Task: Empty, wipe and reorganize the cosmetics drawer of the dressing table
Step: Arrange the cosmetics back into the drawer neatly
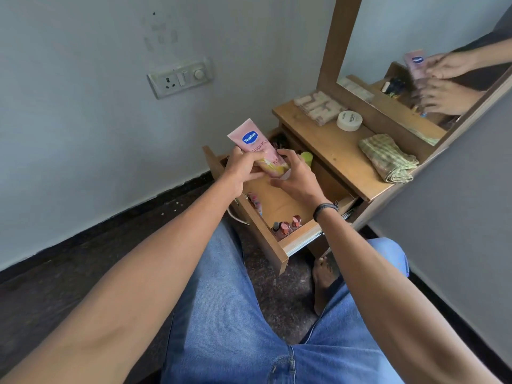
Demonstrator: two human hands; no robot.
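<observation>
Left hand point(241, 173) and right hand point(296, 178) pinched a pink plastic lotion tube point(253, 139); the wooden drawer point(274, 245) below the grip seemed mid-emptying, with surface point(332, 151) placement next.

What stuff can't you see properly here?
Head view:
1. Middle of the open wooden drawer: hidden behind the left hand and right hand.
2. Pink plastic lotion tube: lower label covered by both hands.
3. Round white jar: lid lettering too small.
4. Yellow-green object: mostly behind the right hand.
</observation>
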